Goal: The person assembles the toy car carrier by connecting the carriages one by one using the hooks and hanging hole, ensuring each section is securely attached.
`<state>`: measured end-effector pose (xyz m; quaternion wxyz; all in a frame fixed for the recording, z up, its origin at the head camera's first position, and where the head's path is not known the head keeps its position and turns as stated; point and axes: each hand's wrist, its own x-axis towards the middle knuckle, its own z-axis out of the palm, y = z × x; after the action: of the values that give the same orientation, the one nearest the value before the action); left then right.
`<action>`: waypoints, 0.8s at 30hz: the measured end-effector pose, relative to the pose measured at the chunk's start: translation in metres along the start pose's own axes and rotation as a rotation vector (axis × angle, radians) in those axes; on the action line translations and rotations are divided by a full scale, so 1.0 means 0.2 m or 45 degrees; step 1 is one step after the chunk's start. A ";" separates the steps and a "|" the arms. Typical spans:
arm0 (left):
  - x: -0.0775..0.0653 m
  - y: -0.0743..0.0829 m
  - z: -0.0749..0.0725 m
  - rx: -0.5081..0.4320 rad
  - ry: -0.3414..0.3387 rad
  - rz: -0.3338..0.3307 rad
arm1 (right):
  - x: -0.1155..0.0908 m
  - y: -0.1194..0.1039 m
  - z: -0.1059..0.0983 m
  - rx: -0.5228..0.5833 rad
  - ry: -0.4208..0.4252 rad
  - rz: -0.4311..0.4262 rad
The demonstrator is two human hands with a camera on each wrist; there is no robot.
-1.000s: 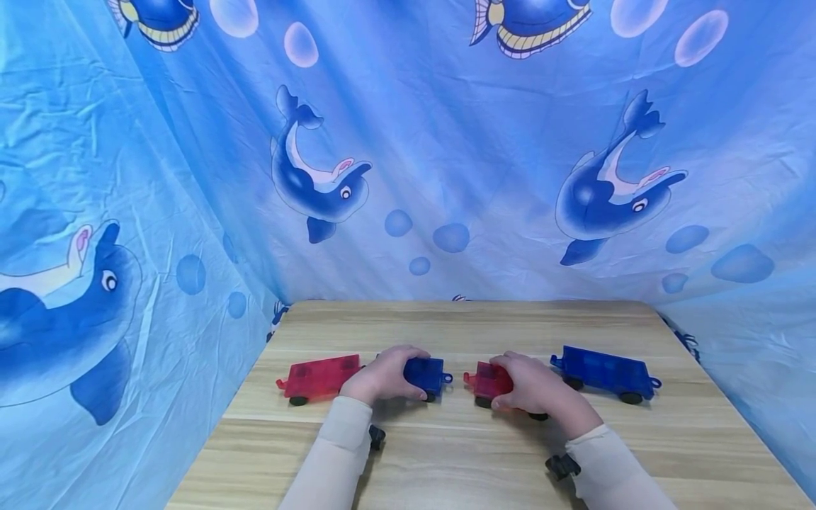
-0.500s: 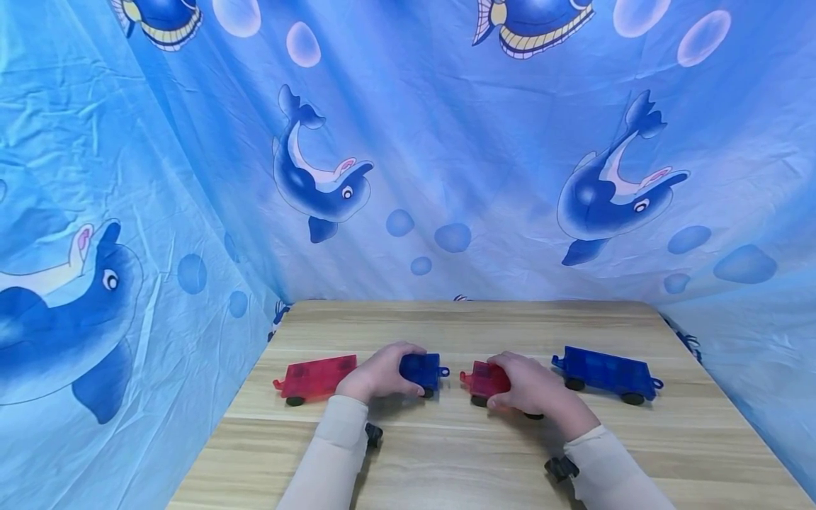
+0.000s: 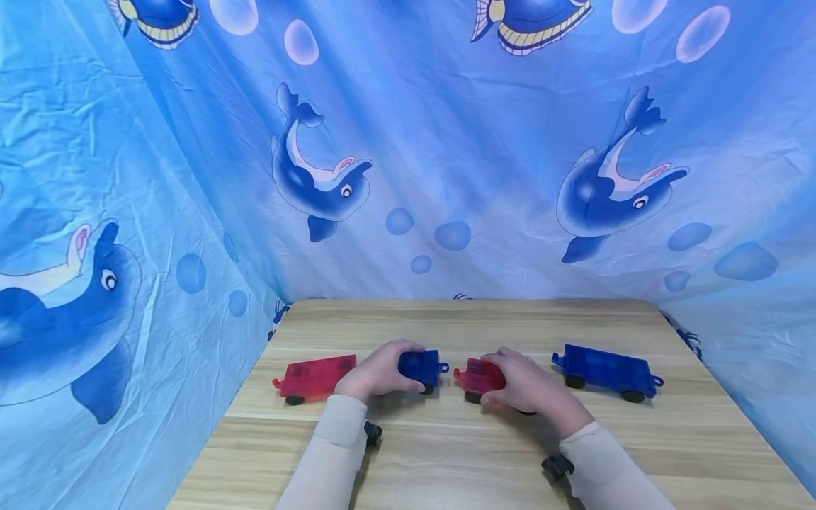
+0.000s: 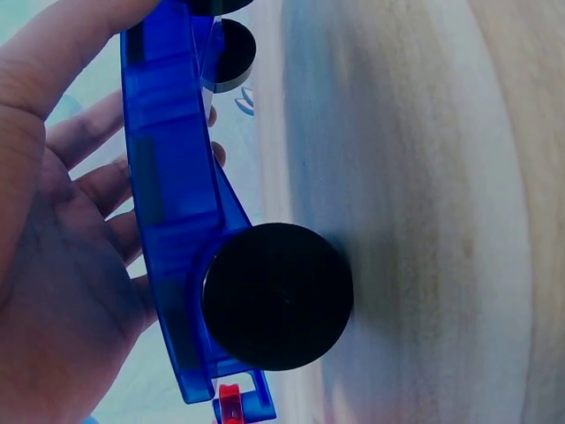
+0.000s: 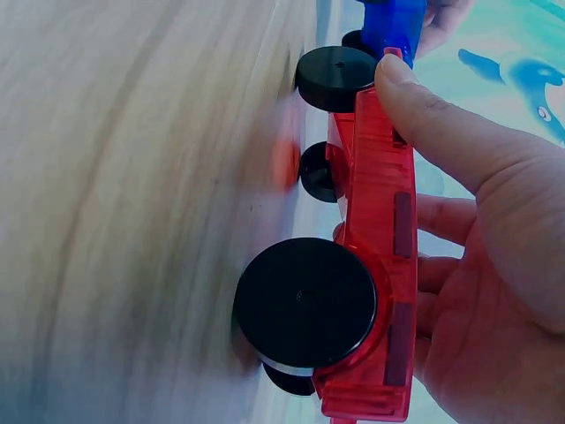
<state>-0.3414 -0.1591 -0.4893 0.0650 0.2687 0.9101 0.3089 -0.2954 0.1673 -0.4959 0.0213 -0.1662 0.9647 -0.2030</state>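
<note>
My left hand (image 3: 382, 372) grips a blue toy train wagon (image 3: 421, 367) from above, thumb on the near side. At its left end, in the left wrist view, a red coupling ring (image 4: 229, 404) sits in the wagon's hook. That end meets the left red wagon (image 3: 315, 378). In my right hand (image 3: 525, 382) is another red toy train wagon (image 3: 481, 377), held between thumb and fingers, its black wheels (image 5: 305, 302) close to the table. This wagon's hook points at the blue wagon's ring (image 3: 444, 367), with a narrow gap between them.
A second blue wagon (image 3: 605, 370) stands beyond my right forearm, angled on the wooden table (image 3: 446, 460). Blue cloth (image 3: 408, 142) printed with dolphins hangs behind the table and along both sides.
My right hand has slid its red wagon left, narrowing the gap to the blue one. The left hand, its blue wagon and the left red wagon have shifted slightly left.
</note>
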 end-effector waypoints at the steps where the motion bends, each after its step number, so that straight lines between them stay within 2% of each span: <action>1: 0.00 0.00 0.00 0.000 0.001 -0.002 | 0.00 0.00 0.00 0.003 0.000 -0.009; 10: 0.01 0.00 0.00 -0.023 0.004 -0.025 | 0.02 -0.03 0.01 0.049 0.005 -0.003; 24: 0.02 0.01 0.02 0.035 0.015 -0.007 | 0.05 -0.07 0.02 0.060 0.004 -0.011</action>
<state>-0.3420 -0.1537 -0.4899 0.0569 0.2654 0.9153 0.2977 -0.2998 0.1509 -0.4930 0.0227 -0.1696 0.9589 -0.2261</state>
